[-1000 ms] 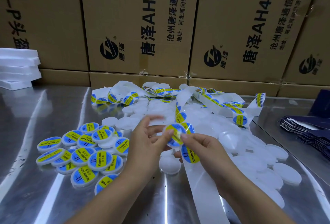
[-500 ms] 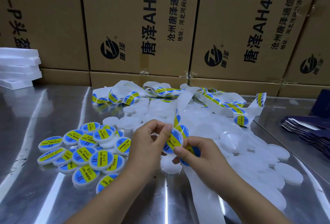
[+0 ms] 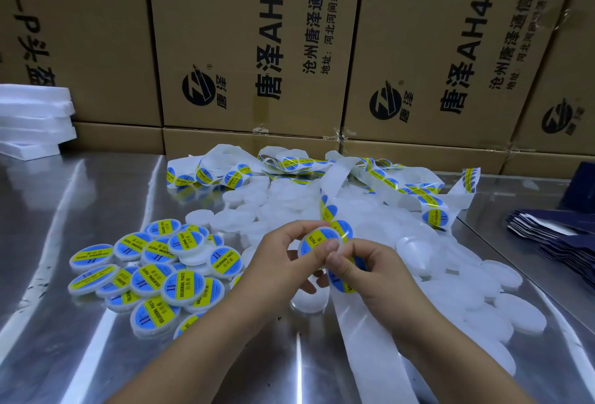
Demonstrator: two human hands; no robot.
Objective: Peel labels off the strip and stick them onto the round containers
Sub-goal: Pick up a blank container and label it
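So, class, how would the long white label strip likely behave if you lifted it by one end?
Probably floppy: the label strip lies in loose loops and twists across the table. Likely very light, as it looks like thin paper backing. Its glossy bare stretch could be slippery to grip.

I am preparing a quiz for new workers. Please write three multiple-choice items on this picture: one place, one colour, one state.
1. Where is the pile of labelled containers?
A. left of the left hand
B. on the floor
C. in a drawer

2. Which colours do the labels have?
A. red and white
B. blue and yellow
C. green and black

3. What does the left hand do?
A. rests open
B. holds a round container
C. points upward

Key:
1 A: it lies left of that hand.
2 B: yellow band on blue.
3 B: its fingers curl round the container.
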